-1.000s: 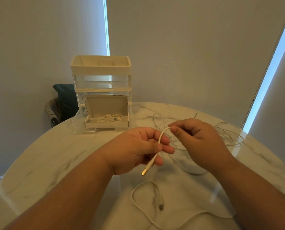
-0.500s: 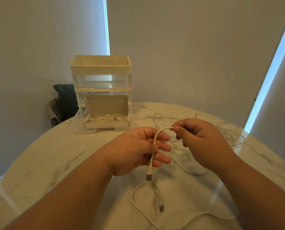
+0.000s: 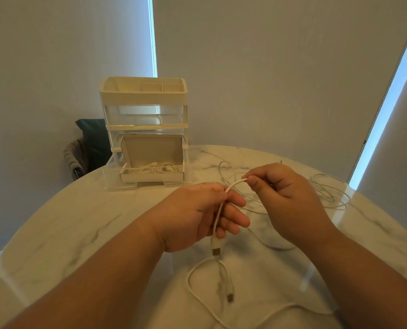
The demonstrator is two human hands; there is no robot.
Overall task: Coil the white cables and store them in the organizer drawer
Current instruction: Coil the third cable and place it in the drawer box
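1. A thin white cable [image 3: 188, 280] lies looped on the round white marble table [image 3: 67, 233]; one end is hidden by the right forearm [image 3: 363, 269].
2. The left hand [image 3: 195, 217] grips a thicker white USB cable [image 3: 217, 214], its plug hanging below. The right hand [image 3: 283, 193] pinches it higher and hides the rest.
3. Tangled thin white wires [image 3: 328, 195] lie partly hidden behind that hand.
4. In the clear-and-cream plastic organizer [image 3: 144, 96], the pulled-out bottom drawer [image 3: 117, 184] holds an open cardboard box [image 3: 150, 178] with coiled white cables [image 3: 155, 168].
5. Grey blinds [image 3: 268, 67] close the room.
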